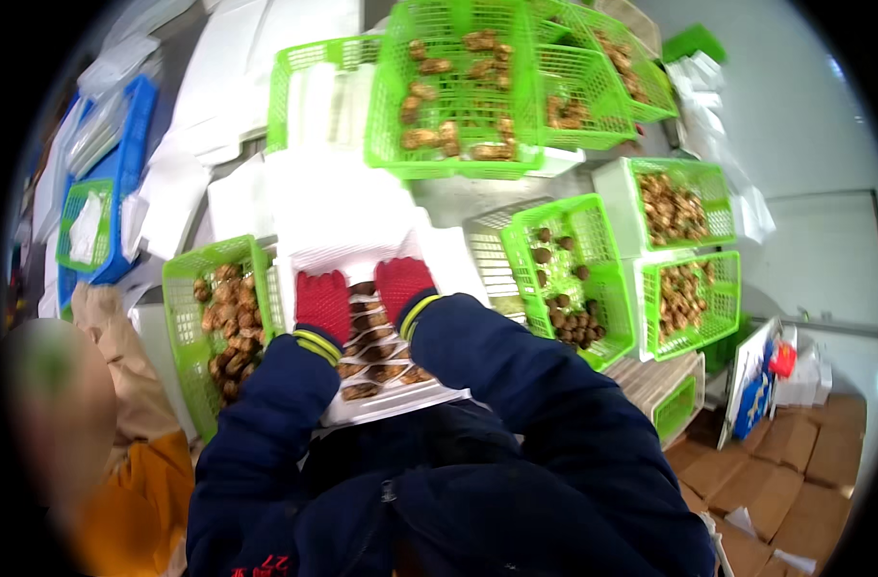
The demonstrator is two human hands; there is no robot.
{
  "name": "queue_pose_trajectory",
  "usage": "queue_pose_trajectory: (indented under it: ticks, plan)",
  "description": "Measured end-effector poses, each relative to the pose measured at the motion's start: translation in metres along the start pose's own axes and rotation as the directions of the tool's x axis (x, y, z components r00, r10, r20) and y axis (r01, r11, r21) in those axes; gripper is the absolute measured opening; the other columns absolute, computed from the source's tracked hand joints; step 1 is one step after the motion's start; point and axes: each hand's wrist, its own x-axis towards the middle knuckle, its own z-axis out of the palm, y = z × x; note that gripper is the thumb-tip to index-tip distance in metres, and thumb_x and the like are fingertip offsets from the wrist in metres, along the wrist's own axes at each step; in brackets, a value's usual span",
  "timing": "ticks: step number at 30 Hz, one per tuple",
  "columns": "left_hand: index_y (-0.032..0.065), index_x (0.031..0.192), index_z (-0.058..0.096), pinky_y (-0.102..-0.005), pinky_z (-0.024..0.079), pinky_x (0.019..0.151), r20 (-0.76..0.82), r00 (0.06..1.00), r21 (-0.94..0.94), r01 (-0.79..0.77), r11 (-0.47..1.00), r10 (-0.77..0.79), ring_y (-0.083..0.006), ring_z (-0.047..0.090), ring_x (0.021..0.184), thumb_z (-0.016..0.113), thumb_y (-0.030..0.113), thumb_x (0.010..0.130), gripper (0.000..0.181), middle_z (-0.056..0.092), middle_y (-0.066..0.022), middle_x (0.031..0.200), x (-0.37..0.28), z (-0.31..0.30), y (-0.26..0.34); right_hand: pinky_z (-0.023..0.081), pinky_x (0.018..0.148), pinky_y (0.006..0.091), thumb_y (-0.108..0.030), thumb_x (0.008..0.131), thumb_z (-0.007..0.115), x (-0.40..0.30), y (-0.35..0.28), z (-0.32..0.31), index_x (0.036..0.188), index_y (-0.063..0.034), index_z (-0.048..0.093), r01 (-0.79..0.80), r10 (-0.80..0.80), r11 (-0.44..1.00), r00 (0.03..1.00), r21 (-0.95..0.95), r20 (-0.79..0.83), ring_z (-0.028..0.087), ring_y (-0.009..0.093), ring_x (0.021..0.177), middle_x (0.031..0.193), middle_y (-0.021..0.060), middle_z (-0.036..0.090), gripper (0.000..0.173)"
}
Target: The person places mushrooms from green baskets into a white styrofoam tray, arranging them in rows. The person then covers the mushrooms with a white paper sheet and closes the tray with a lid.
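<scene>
A white foam box (381, 412) stands right in front of me, holding rows of brown mushroom-like pieces (361, 391) with white netting or dividers around them. My left hand (323, 304), in a red knitted glove, reaches into its left side. Inside the far right part is my right hand (404, 283), gloved the same way. The fingertips of both point down towards the box's far end; whether they grip anything is hidden. Left of the box is a green basket (175, 317) of brown pieces; right of it, another green basket (623, 285) holds round dark ones.
Green baskets (453, 169) with light brown pieces stand beyond the box, and more (734, 303) at the right. White foam lids or boxes (219, 65) lie at the back left, near a blue crate (139, 115). Another person (132, 375) is close on my left. Flattened cardboard (763, 483) covers the floor.
</scene>
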Motion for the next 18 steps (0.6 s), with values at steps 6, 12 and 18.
queue_pose_trajectory:
  ticks: [6,12,18]
  plan:
    - [-0.0031,0.108,0.055,-0.0475,0.035,0.098,0.054,0.998,-0.008,-0.023,1.000,0.023,-0.0303,0.058,0.083,0.052,0.010,0.076,0.035,0.059,-0.0153,0.089,0.002,-0.021,0.001,0.046,0.081,0.0418,-0.016,0.078,0.054,-0.046,0.008,-0.053,0.110,-0.0082,0.057,0.177,-0.127,0.967,0.959,0.184,-0.253,0.057,0.031,0.097,0.105,0.0133,0.060,0.034]
    - [-0.0019,0.116,0.050,-0.0503,0.027,0.105,0.044,0.996,-0.111,-0.076,0.991,0.081,-0.0316,0.056,0.102,0.064,0.009,0.066,0.053,0.060,-0.0179,0.102,0.003,-0.045,0.001,0.051,0.073,0.0426,-0.013,0.082,0.055,-0.124,0.147,-0.080,0.103,-0.0047,0.063,-0.340,0.539,0.821,0.727,0.459,-0.425,0.062,0.035,0.084,0.094,0.0180,0.064,0.024]
    - [0.0035,0.116,0.054,-0.0501,0.025,0.109,-0.089,0.995,-0.146,-0.047,0.988,0.034,-0.0253,0.056,0.110,0.054,0.000,0.077,0.040,0.061,-0.0131,0.109,-0.009,-0.018,-0.020,0.048,0.082,0.0496,-0.036,0.075,0.067,-0.083,0.262,-0.046,0.112,-0.0136,0.061,-0.706,0.729,0.685,0.669,0.181,-0.149,0.057,0.042,0.097,0.116,0.0191,0.053,0.044]
